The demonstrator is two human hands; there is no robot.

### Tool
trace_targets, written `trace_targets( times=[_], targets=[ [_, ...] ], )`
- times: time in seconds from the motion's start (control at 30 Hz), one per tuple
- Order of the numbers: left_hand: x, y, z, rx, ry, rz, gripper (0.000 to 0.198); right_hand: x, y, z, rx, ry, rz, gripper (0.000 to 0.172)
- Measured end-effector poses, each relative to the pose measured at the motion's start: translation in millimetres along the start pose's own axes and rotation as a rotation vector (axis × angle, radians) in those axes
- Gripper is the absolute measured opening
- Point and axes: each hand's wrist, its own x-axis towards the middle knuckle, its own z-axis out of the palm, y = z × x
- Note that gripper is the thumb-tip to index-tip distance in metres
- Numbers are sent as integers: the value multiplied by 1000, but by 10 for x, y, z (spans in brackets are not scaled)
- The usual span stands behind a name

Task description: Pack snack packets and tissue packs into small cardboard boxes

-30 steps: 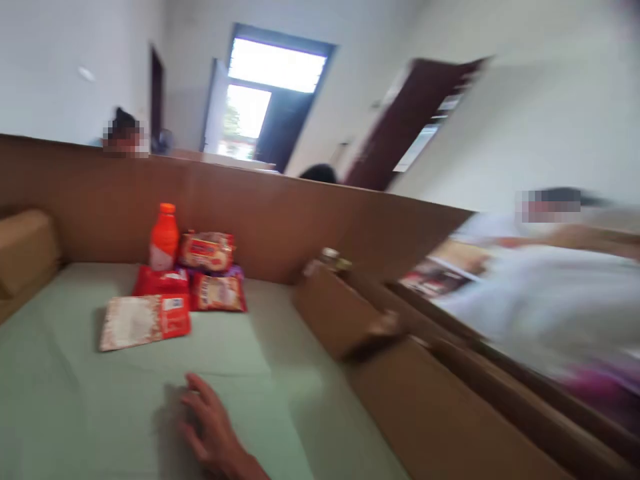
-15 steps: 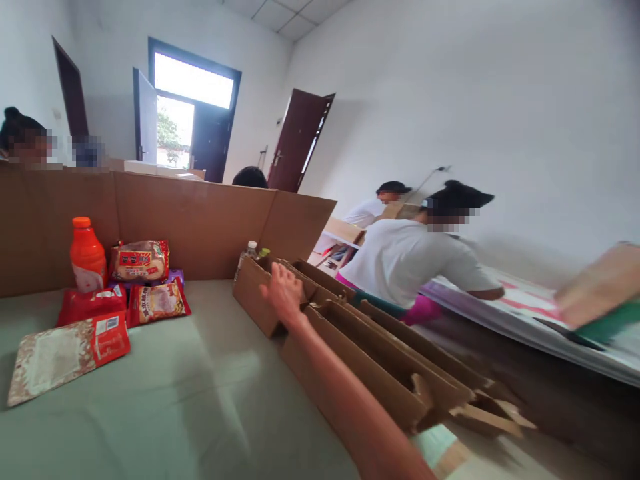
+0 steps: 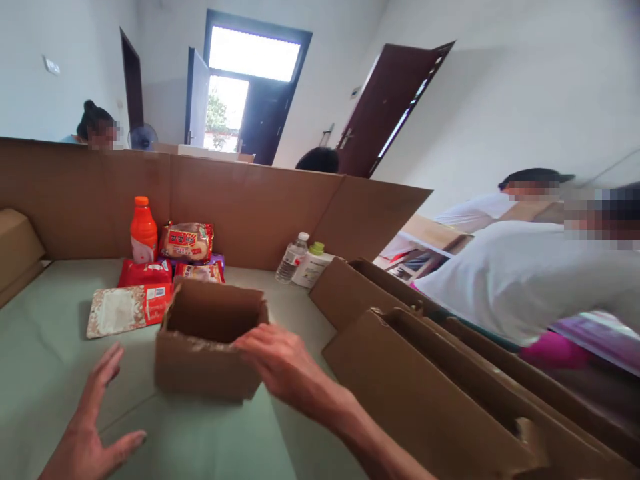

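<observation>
My right hand [image 3: 280, 357] grips the near right corner of a small open cardboard box [image 3: 207, 363], which stands over the light green tabletop [image 3: 215, 440]. The inside of the box is dark and its floor is hidden. To the left of the box, my left hand [image 3: 95, 420] holds nothing, its thumb and fingers spread apart. Just behind the box lie a red and patterned flat packet [image 3: 127, 310] and a red packet [image 3: 145, 273]. A red-wrapped packet [image 3: 200, 272] is partly hidden by the box.
An orange bottle [image 3: 143, 230] and a packaged bread [image 3: 187, 241] stand before a cardboard screen [image 3: 250, 200]. Further right are a clear bottle [image 3: 293, 259] and a white container [image 3: 313, 267]. Long cardboard boxes [image 3: 425, 393] line the right side. Co-workers sit beyond.
My right hand has come back from the long boxes at the right and now holds the small box before the packets. My left hand has entered view. The view has turned rightward-to-left.
</observation>
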Motion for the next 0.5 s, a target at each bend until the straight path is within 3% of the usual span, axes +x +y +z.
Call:
trace_targets(
  times=[0.07, 0.13, 0.27, 0.37, 0.5],
  targets=[
    [-39, 140, -88, 16, 54, 63, 85, -2, -312, 59, 42, 32, -157, 23],
    [-85, 247, -179, 55, 60, 143, 79, 13, -542, 96, 81, 32, -223, 24],
    [-69, 362, -352, 90, 36, 387, 36, 16, -776, 83, 131, -45, -254, 21],
    [-9, 415, -412, 61, 86, 453, 25, -38, -720, -50, 200, 0, -203, 34],
    [42, 487, -434, -21, 123, 425, 25, 84, -285, -196, 315, 299, 42, 32]
  ],
)
